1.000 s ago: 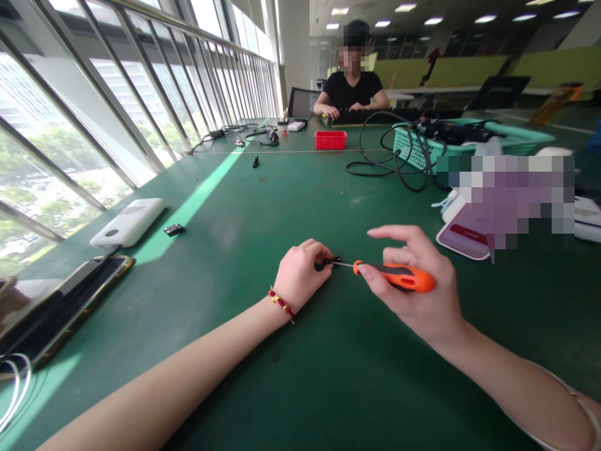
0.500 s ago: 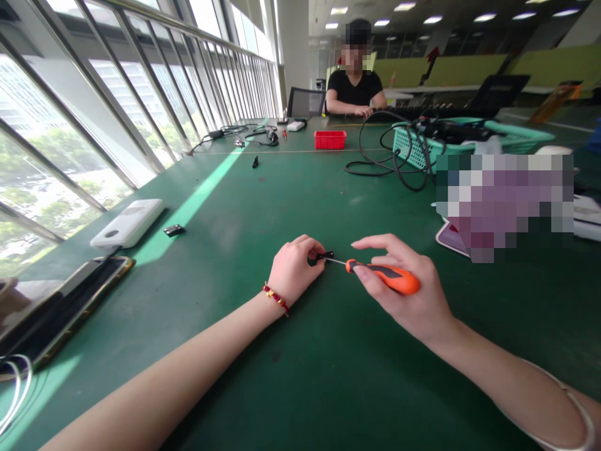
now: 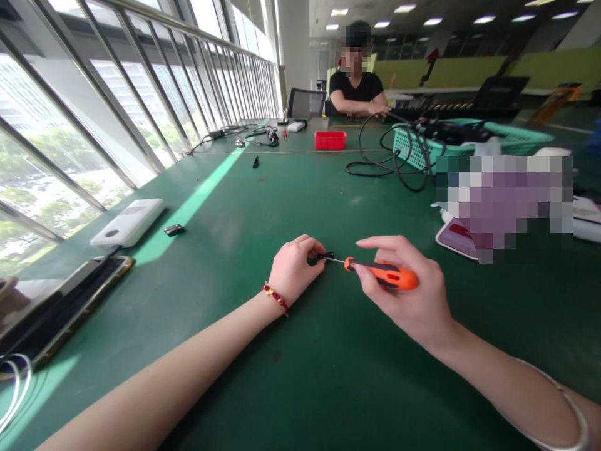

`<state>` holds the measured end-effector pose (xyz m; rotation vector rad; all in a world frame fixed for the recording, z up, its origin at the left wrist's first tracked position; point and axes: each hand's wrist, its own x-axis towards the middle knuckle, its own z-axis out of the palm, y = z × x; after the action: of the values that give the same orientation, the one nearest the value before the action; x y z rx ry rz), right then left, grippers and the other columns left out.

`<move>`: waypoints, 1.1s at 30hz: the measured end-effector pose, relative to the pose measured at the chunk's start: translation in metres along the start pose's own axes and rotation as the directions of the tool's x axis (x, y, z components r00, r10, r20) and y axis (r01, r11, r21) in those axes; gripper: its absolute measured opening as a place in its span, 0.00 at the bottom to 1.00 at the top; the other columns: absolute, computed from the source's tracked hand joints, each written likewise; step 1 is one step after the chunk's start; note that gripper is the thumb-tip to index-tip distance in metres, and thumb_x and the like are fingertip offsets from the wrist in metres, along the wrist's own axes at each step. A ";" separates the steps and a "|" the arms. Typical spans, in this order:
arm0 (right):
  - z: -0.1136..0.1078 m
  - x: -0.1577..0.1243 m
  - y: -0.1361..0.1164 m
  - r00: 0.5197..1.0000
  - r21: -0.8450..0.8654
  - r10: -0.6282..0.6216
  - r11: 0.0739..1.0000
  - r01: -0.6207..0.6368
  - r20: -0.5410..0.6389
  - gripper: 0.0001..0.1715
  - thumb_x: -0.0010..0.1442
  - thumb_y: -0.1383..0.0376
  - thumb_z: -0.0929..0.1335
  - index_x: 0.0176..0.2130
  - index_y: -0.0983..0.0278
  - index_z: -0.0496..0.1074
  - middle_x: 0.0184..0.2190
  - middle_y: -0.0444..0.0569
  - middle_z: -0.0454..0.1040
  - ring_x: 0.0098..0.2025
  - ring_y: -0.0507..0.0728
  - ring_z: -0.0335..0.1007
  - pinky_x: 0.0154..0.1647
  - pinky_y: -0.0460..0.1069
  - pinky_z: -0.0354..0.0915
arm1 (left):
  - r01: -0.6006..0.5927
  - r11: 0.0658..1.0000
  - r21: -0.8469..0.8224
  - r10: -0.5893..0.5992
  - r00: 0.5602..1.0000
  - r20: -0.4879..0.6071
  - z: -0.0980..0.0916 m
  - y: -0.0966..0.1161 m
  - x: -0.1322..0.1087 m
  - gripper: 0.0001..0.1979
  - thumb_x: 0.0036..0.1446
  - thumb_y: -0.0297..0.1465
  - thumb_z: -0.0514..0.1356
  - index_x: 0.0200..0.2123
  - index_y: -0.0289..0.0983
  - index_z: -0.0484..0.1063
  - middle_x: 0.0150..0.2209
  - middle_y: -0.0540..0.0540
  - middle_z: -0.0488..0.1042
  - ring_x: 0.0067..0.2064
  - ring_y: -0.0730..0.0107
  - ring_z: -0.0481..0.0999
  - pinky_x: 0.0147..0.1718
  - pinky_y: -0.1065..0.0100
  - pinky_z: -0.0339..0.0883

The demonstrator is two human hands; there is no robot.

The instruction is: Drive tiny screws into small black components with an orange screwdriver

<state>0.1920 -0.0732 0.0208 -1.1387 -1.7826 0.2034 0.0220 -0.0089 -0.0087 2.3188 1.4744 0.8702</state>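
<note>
In the middle of the green table (image 3: 225, 351), my left hand (image 3: 295, 266) is closed on a small black part (image 3: 329, 255), pinched between thumb and fingers. Its exact kind is too small to make out. My right hand (image 3: 408, 282) grips an orange and black screwdriver (image 3: 397, 276) with the thumb and lower fingers, the index finger stretched out above it. The thin metal shaft points left, and its tip meets the black part at my left fingertips.
On the left lie a white power bank (image 3: 129, 222), a small black piece (image 3: 174, 230) and a phone (image 3: 89, 310). Farther back are a red bin (image 3: 330, 140), a teal basket (image 3: 413, 150) with black cables, and a seated person (image 3: 357, 88). A purple-edged object (image 3: 455, 238) lies right.
My right hand has shifted slightly and the screwdriver handle has turned a little about its length. My left hand stays still. The person across the table has moved their arms.
</note>
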 end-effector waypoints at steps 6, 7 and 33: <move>0.001 0.001 0.003 0.999 -0.028 -0.041 0.999 0.041 -0.010 0.29 0.48 0.60 0.70 0.49 0.65 0.62 0.24 0.42 0.66 0.26 0.53 0.63 0.32 0.49 0.63 | -0.008 1.000 -0.012 0.008 1.000 0.005 0.001 -0.002 0.000 0.04 0.46 0.26 0.59 0.29 0.37 0.72 0.30 0.50 0.72 0.31 0.71 0.72 0.32 0.70 0.67; 0.000 0.001 0.002 1.000 -0.046 -0.023 0.999 0.024 0.020 0.25 0.49 0.59 0.70 0.46 0.64 0.65 0.20 0.40 0.64 0.23 0.52 0.62 0.29 0.48 0.62 | -0.010 1.000 -0.014 0.010 1.000 0.005 0.001 -0.002 0.000 0.04 0.46 0.26 0.59 0.29 0.37 0.72 0.30 0.50 0.72 0.31 0.71 0.72 0.32 0.70 0.67; 0.004 -0.002 0.005 0.985 0.036 -0.164 0.985 0.166 -0.053 0.29 0.50 0.66 0.68 0.51 0.62 0.59 0.36 0.49 0.67 0.36 0.54 0.68 0.37 0.50 0.66 | -0.019 1.000 -0.012 0.019 1.000 0.009 0.002 -0.002 0.000 0.04 0.48 0.27 0.58 0.29 0.36 0.71 0.30 0.49 0.72 0.31 0.71 0.71 0.31 0.70 0.66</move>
<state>0.1920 -0.0710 0.0146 -0.9543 -1.8104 0.1099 0.0220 -0.0081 -0.0111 2.3288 1.4427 0.8700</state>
